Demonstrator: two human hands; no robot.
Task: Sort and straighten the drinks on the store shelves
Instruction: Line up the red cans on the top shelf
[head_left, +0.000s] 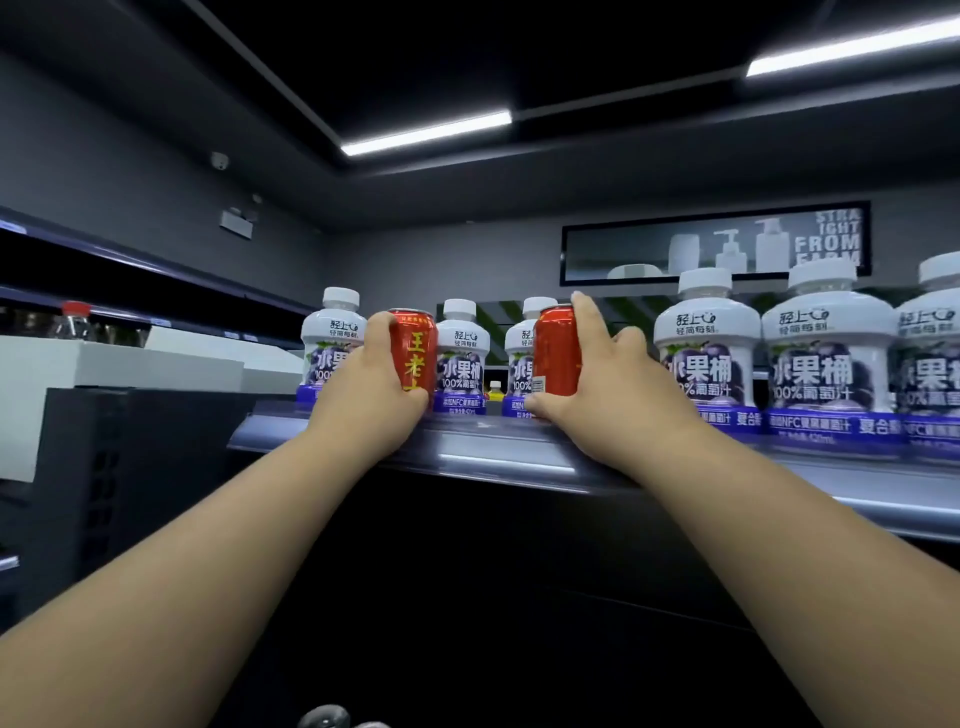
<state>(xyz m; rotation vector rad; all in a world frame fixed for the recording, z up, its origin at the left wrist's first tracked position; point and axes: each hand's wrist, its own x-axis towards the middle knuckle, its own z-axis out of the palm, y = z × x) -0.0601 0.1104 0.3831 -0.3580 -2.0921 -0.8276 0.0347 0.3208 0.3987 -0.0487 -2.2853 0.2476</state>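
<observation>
One wide-angle camera on the person's head faces forward and tilts up from below the shelf (498, 452) lip. It is near: the left hand (363, 387) grips the left can (416, 353) and the right hand (602, 389) the right can (556, 348) at mid-frame. Bottles (826, 358) stand just beside the grips, with ceiling lights (426, 134) high above.

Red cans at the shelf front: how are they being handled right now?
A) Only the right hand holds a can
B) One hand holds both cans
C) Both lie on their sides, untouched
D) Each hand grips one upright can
D: the left hand wraps the left red can and the right hand grips the right red can, both upright among the white juice bottles.
</observation>
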